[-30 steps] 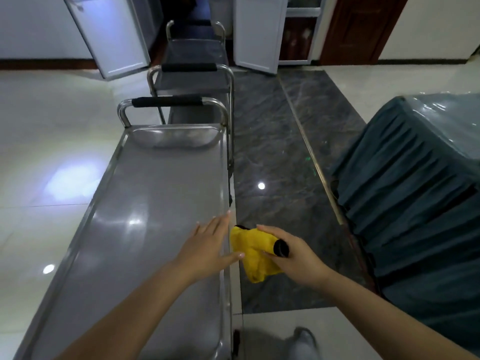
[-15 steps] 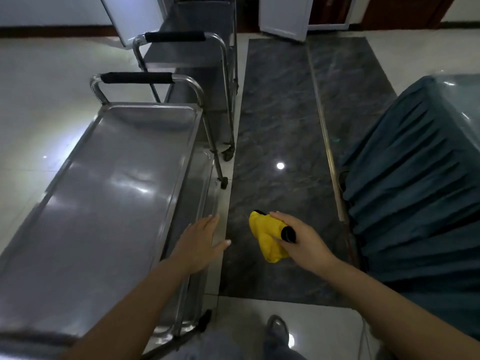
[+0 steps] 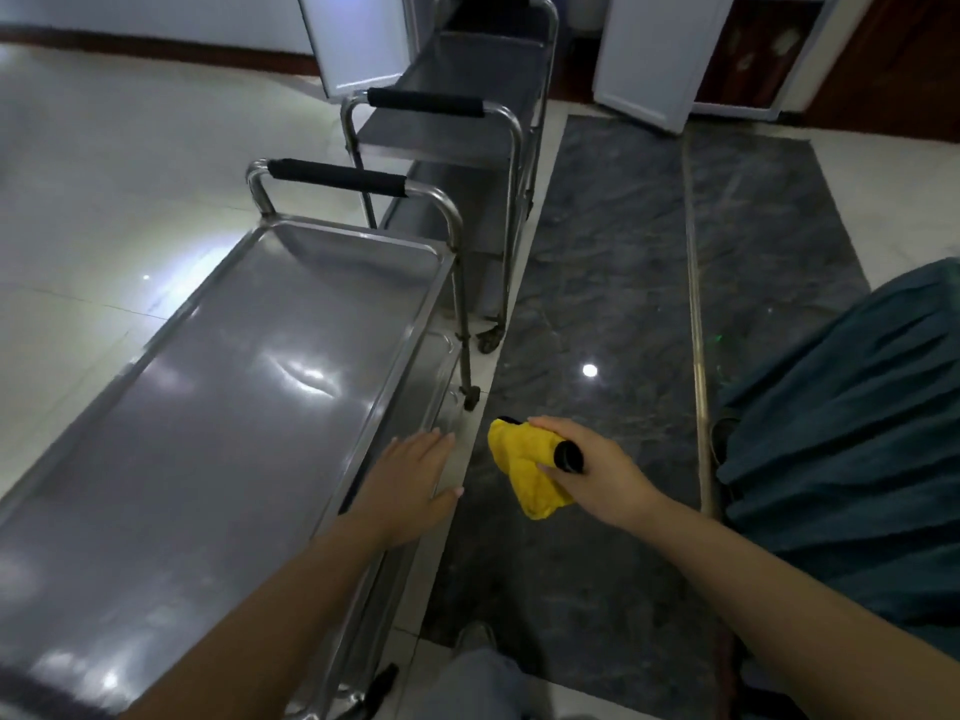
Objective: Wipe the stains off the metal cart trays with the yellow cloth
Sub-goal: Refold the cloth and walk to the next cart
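Pale glossy floor tiles [image 3: 104,210] fill the left of the view, and a dark grey marble strip [image 3: 613,283] runs up the middle toward white doors [image 3: 649,54] at the far wall. A steel cart [image 3: 249,407] stands on the left, its top tray [image 3: 218,433] long, shallow and bright with ceiling reflections; a black foam grip [image 3: 337,177] covers its far handle. A lower tray [image 3: 441,366] shows just past the top tray's right rim. Two more carts of the same kind are lined up behind it, the nearer one [image 3: 452,142] also with a black grip. No stains can be made out on the top tray, and no brand, label or writing is readable anywhere.

The left hand [image 3: 410,485] is spread flat with straight fingers, holding nothing, over the right rim of the top tray; whether it touches the metal is unclear. The right hand [image 3: 592,475] is out over the marble strip, just beside the cart and apart from it, curled round the yellow cloth [image 3: 524,470], which is bunched and hangs below the fingers. A small black round object [image 3: 568,456] sits against the same hand's thumb side; what it is cannot be told. A pleated teal cover [image 3: 852,433] drapes over something on the right. The person's grey trouser leg [image 3: 467,683] and a shoe [image 3: 475,636] show at the bottom edge.
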The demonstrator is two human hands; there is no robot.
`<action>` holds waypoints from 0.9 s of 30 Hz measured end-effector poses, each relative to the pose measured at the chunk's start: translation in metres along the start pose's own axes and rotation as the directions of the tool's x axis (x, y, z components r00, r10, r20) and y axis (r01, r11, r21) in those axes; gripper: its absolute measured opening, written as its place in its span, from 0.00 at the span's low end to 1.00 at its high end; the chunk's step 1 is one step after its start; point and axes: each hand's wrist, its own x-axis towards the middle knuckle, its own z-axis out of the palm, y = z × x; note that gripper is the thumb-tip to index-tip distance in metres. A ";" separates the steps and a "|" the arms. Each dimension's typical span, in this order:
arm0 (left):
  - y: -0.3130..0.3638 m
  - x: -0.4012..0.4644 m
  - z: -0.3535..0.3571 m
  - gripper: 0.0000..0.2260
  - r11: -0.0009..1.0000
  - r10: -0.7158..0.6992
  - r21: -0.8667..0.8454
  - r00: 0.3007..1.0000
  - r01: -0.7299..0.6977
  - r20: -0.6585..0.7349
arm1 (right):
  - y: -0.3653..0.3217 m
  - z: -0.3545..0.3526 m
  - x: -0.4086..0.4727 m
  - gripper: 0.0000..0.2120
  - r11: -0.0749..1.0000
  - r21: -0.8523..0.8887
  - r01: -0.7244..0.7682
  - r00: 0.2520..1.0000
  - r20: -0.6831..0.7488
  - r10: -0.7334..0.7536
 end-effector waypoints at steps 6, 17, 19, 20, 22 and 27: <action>-0.025 0.031 -0.043 0.33 0.984 -0.115 0.122 0.987 0.129 -0.115 | -0.024 -0.019 0.076 0.27 0.988 -0.037 0.150 0.984 0.101 -0.146; -0.022 0.038 -0.034 0.30 0.886 -0.463 -0.099 0.876 0.453 -0.132 | -0.015 -0.019 0.213 0.26 0.929 -0.026 0.369 0.812 0.496 -0.308; -0.007 0.034 -0.018 0.30 0.835 -0.545 -0.153 0.834 0.529 -0.090 | -0.009 -0.021 0.232 0.26 0.913 -0.027 0.408 0.751 0.578 -0.319; 0.001 0.032 -0.012 0.30 0.807 -0.582 -0.178 0.809 0.563 -0.083 | -0.006 -0.021 0.240 0.26 0.905 -0.022 0.425 0.718 0.617 -0.322; 0.015 0.027 -0.001 0.29 0.746 -0.656 -0.222 0.749 0.627 -0.090 | -0.002 -0.021 0.254 0.27 0.878 -0.015 0.478 0.650 0.679 -0.342; 0.053 0.000 0.020 0.29 0.579 -0.803 -0.343 0.590 0.740 -0.083 | -0.001 -0.008 0.258 0.26 0.825 0.018 0.565 0.501 0.787 -0.360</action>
